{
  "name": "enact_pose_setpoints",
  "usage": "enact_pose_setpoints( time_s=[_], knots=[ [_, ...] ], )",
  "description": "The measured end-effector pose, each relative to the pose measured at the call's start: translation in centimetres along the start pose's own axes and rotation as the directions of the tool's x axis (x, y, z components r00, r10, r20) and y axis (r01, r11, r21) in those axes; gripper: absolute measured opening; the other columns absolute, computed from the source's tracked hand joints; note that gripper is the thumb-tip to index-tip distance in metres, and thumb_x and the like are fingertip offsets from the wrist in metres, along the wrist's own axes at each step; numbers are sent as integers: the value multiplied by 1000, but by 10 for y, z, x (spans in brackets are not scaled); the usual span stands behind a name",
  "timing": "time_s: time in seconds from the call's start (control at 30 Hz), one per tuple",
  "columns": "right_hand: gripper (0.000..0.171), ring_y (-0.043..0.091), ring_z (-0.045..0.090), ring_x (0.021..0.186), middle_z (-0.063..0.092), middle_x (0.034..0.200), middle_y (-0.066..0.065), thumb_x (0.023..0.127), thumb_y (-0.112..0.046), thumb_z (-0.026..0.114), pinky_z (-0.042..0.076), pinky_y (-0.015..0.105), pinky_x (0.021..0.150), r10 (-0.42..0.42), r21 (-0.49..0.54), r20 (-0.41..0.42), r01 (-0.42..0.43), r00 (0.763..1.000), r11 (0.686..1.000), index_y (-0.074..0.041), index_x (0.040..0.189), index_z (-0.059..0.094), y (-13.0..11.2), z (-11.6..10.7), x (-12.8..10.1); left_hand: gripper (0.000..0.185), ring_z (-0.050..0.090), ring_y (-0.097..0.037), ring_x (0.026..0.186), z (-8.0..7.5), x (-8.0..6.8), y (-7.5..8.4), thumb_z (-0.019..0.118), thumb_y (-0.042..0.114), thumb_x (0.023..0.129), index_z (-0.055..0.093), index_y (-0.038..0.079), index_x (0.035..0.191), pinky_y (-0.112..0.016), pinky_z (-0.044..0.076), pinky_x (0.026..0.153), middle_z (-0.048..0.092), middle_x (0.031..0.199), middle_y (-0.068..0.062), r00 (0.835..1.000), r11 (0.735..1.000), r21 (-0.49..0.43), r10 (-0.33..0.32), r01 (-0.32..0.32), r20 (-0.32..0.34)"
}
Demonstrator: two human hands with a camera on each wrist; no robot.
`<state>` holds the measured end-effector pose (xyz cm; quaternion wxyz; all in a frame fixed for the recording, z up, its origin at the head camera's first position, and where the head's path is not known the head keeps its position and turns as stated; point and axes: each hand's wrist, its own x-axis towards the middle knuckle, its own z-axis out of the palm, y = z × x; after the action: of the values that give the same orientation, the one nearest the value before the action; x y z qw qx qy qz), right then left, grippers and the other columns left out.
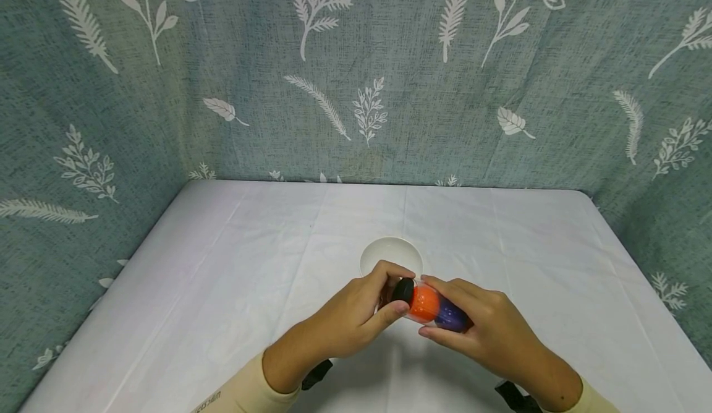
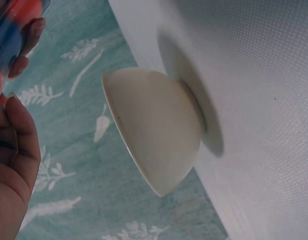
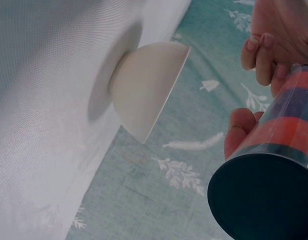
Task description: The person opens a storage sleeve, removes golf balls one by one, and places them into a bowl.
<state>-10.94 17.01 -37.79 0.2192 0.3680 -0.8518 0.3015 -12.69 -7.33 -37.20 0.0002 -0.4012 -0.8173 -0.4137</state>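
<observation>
A clear tube [image 1: 434,310] with an orange and a purple ball inside lies sideways between both hands just above the table. My right hand [image 1: 473,323] grips the tube's body. My left hand [image 1: 378,302] pinches the black cap [image 1: 403,291] at its left end. The right wrist view shows the tube [image 3: 279,150] close up with its dark end [image 3: 259,197] facing the camera. A blurred part of the tube [image 2: 16,30] shows in the left wrist view, beside my left hand [image 2: 14,150]. A white bowl [image 1: 391,256] stands just behind the hands, also seen as bowl [image 2: 154,130] and bowl [image 3: 144,90].
The table [image 1: 222,289] wears a white cloth. Teal fabric with white leaf prints [image 1: 356,73] walls in the back and both sides.
</observation>
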Motion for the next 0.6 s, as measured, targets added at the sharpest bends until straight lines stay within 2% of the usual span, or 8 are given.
enact_pose_setpoints(
  time_s=[0.43,0.6],
  knots=[
    [62,4,67,77,73,101,-2,78,-43,84,55,12,68,8,3,2,-8,1000,1000,-15,131,66,0,-1,0,37,49,0,74,0,1,-3,47,41,106,38,19,134,-15,45,63,54,88,9,1000,1000,-11,6,-6,-20],
    [63,6,68,77,73,101,-2,76,-42,86,56,13,68,3,-5,-5,-3,1000,1000,-15,129,66,0,-1,1,39,49,0,74,-1,1,-3,46,43,105,38,18,134,-16,46,61,55,88,8,999,1000,4,27,-27,-36]
  ],
)
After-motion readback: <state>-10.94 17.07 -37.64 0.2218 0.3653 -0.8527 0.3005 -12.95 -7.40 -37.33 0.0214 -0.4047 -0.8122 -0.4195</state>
